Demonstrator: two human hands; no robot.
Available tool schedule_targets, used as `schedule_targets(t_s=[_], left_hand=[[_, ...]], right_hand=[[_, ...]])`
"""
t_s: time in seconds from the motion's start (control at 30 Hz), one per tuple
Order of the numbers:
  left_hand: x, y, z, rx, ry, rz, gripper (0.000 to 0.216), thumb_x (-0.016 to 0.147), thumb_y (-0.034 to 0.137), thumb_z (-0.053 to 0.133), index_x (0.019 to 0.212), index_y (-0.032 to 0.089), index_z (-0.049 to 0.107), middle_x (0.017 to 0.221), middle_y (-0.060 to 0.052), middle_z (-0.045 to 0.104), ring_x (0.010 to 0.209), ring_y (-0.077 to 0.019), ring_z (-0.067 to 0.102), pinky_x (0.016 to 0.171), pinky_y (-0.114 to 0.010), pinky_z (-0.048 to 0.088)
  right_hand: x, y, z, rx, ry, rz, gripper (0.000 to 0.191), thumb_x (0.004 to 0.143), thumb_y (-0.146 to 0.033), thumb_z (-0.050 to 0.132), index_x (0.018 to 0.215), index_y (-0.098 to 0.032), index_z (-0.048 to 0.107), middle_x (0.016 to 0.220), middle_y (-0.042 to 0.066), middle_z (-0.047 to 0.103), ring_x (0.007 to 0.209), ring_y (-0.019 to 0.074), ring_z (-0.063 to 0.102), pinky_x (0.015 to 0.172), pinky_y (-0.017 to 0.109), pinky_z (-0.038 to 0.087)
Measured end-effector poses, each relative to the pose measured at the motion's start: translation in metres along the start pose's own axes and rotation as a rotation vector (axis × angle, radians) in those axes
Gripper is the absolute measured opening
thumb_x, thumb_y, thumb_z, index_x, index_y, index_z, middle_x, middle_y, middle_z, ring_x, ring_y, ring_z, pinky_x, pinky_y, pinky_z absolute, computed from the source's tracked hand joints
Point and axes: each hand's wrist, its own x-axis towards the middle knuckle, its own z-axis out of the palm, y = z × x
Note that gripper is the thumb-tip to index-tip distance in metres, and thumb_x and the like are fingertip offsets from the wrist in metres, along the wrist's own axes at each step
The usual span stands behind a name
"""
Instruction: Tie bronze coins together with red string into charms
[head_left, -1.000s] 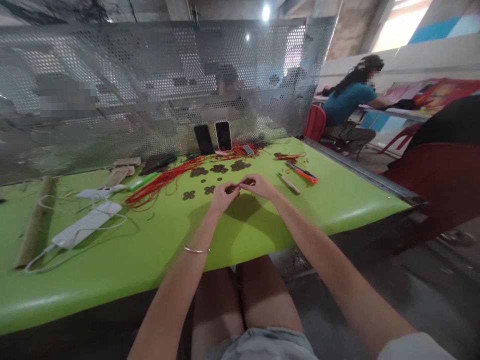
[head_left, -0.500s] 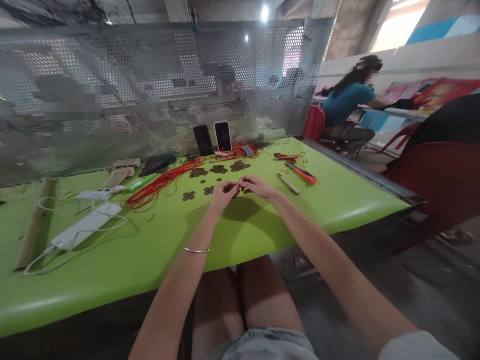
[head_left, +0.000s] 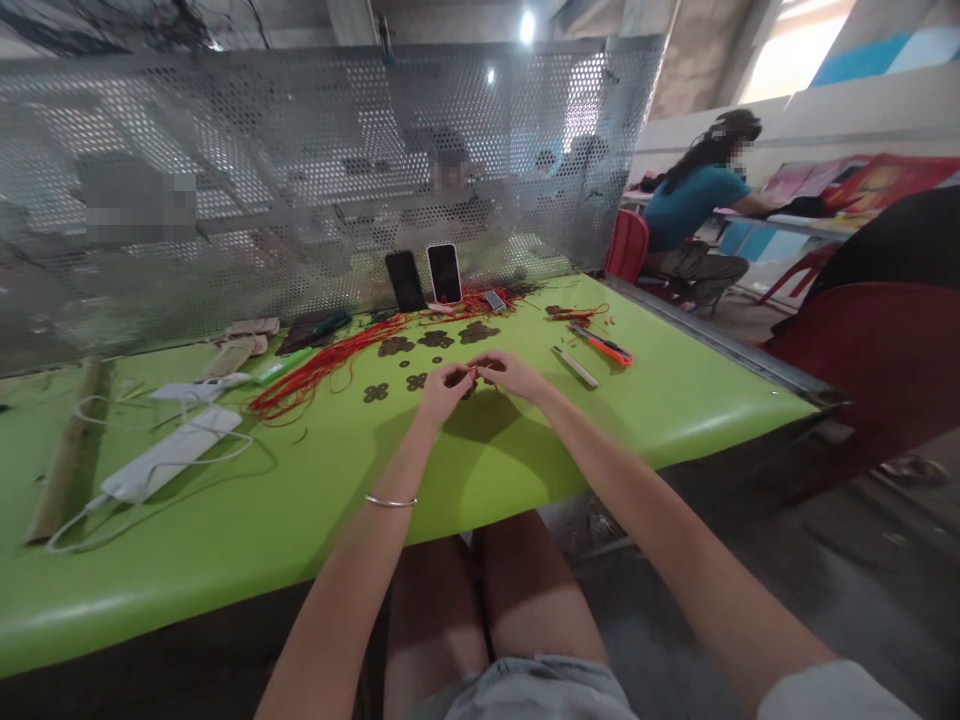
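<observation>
My left hand (head_left: 444, 393) and my right hand (head_left: 510, 374) meet above the middle of the green table (head_left: 322, 510). Both have their fingertips pinched on a short piece of red cord (head_left: 474, 374), most of it hidden by the fingers. A dark round piece seems to hang just under the fingertips, too small to make out. Close to my left hand lie flower-shaped clusters of dark coin-like discs (head_left: 376, 393). More clusters (head_left: 478, 333) are spread out behind my hands.
Long red cords (head_left: 330, 365) lie left of centre. Two phones (head_left: 445, 273) lean against the perforated metal screen (head_left: 300, 180). An orange utility knife (head_left: 609, 347) and a pale-handled tool (head_left: 576, 367) lie right. A white power strip (head_left: 172, 452) is left. Someone in teal (head_left: 694, 210) sits beyond.
My right-hand fingers have shifted slightly at the cord, closer to the left fingertips. The pinch stays in about the same place; the objects on the table have not moved.
</observation>
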Motion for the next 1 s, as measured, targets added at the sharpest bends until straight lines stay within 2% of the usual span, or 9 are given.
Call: schedule_targets(t_s=[0.13,0.27,0.5,0.73,1.0], left_hand=[[0.001,-0.003,0.0,0.011,0.005,0.0,0.026,0.071,0.04,0.066,0.074,0.014,0.065,0.062,-0.002,0.061,0.053,-0.0087,0.051,0.053,-0.023,0.042],[0.001,-0.002,0.0,0.019,-0.001,-0.007,0.027,0.07,0.041,0.066,0.074,0.015,0.065,0.061,-0.002,0.061,0.052,-0.0089,0.051,0.052,-0.023,0.042],[0.001,0.0,0.002,0.021,-0.002,-0.017,0.026,0.068,0.041,0.067,0.073,0.015,0.064,0.06,-0.001,0.061,0.053,-0.0091,0.051,0.053,-0.023,0.043],[-0.001,0.005,0.002,0.013,-0.001,-0.037,0.027,0.068,0.041,0.068,0.075,0.015,0.064,0.063,-0.002,0.063,0.053,-0.0093,0.053,0.054,-0.024,0.044],[0.0,0.002,0.001,0.024,-0.007,-0.031,0.025,0.068,0.039,0.067,0.075,0.015,0.065,0.061,-0.001,0.062,0.053,-0.0092,0.052,0.053,-0.024,0.043]], right_hand=[[0.001,-0.001,-0.001,-0.04,0.068,-0.043,0.011,0.07,-0.026,0.065,0.077,-0.017,0.065,0.073,0.002,0.064,0.069,0.0133,0.056,0.069,0.029,0.044],[0.002,-0.001,0.001,-0.036,0.078,-0.043,0.009,0.068,-0.026,0.063,0.071,-0.018,0.06,0.069,0.0,0.061,0.065,0.0126,0.053,0.065,0.027,0.043],[0.003,0.002,0.004,0.04,0.064,-0.005,0.008,0.07,-0.025,0.055,0.075,-0.019,0.056,0.069,-0.002,0.055,0.06,0.0096,0.049,0.059,0.024,0.04],[0.0,-0.001,0.001,0.135,0.106,-0.001,0.014,0.074,-0.034,0.052,0.077,-0.02,0.05,0.071,-0.002,0.051,0.062,0.0093,0.048,0.058,0.023,0.04],[-0.004,-0.01,0.003,0.133,0.064,0.038,0.017,0.073,-0.036,0.061,0.078,-0.02,0.059,0.069,-0.002,0.053,0.059,0.0088,0.046,0.052,0.022,0.035]])
